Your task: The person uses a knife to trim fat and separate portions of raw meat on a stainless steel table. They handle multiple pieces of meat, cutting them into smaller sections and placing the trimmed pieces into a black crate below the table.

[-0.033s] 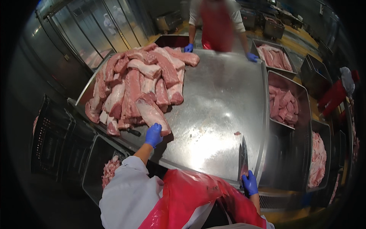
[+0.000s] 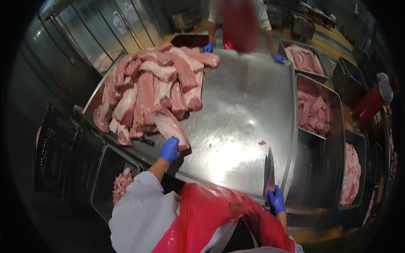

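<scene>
My left hand point(image 2: 170, 149), in a blue glove, grips the near end of a pale-and-pink slab of meat point(image 2: 171, 126). The slab slants off the near edge of a large heap of meat point(image 2: 145, 95) on the left of a steel table point(image 2: 236, 105). Low on the right, my blue-gloved right hand point(image 2: 276, 200) is closed round the handle of a knife point(image 2: 269, 170). Its long blade points away from me over the table, clear of the meat. A small meat scrap point(image 2: 262, 142) lies just beyond the tip.
Across the table stands a person in a red apron point(image 2: 239, 29), gloved hands at its far edge. Along the right are metal bins of meat point(image 2: 341, 105). A dark crate of trimmings point(image 2: 103, 185) sits at my left. A dark handle point(image 2: 147, 142) pokes out beside the heap.
My left hand has drawn the slab slightly toward me, away from the heap. The knife stays in my right hand, almost unmoved.
</scene>
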Tool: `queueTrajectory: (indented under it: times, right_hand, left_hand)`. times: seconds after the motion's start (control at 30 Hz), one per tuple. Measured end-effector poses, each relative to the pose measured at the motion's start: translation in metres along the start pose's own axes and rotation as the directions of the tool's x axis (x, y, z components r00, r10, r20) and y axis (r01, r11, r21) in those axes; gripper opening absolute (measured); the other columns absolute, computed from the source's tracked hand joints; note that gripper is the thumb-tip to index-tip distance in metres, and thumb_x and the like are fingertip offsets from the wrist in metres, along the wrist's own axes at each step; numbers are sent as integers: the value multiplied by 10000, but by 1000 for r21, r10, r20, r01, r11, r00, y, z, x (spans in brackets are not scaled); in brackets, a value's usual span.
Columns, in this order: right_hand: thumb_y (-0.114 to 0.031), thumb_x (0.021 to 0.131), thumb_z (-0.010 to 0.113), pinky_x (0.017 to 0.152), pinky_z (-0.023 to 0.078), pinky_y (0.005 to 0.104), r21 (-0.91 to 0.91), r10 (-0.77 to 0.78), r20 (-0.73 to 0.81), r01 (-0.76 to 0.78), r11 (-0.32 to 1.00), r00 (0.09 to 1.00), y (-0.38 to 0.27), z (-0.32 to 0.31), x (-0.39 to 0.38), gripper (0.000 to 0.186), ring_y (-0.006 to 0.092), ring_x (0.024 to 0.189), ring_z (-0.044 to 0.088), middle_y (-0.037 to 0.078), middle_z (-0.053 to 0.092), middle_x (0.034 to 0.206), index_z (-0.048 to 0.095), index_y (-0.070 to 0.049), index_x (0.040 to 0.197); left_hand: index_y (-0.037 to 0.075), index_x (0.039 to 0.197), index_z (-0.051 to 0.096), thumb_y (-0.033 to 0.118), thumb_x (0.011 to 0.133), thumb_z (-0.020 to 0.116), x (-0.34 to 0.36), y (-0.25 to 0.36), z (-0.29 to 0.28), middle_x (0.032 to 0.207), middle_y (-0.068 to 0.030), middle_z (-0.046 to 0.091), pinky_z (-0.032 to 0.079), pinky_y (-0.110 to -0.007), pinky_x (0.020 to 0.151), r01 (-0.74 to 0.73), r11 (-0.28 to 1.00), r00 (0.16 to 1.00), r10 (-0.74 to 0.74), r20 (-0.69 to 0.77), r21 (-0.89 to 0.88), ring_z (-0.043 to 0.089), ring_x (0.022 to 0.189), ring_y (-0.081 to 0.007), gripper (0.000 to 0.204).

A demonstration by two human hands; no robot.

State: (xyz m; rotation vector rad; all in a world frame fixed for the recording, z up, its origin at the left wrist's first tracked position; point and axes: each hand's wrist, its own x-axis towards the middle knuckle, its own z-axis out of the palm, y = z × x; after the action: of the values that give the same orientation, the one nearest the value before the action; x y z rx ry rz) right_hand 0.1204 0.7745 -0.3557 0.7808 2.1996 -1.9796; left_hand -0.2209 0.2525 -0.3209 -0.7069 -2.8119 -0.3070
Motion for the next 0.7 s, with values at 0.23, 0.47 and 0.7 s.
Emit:
queueTrajectory:
  times: [0.23,0.47,0.7]
  right_hand:
    - [-174,980,610,534,429,287,-354,-14,-72,-12,935,997,-4,-15,-20,210,85,625,525,37,581,750,568,-28,1125]
    - [-179,996,606,512,416,278,-386,167,-56,-176,905,984,-68,-13,-13,233,73,610,510,4,596,770,575,-32,1174]
    - [-196,1005,603,640,474,277,-270,124,-86,-143,952,989,-52,-30,-2,255,88,732,556,27,640,860,584,0,1166]
  left_hand:
    - [24,1029,549,529,675,835,-47,19,35,1001,-214,558,446,-514,830,325,941,917,-338,-210,-94,546,969,-408,680]
    - [35,1493,312,627,543,892,74,22,54,1406,-264,492,466,-511,1041,848,459,441,-888,127,266,520,1286,-423,1261]
    - [-30,1380,387,254,666,810,93,-12,86,1081,-198,665,551,-454,893,752,555,659,-651,376,-356,679,970,-332,877]
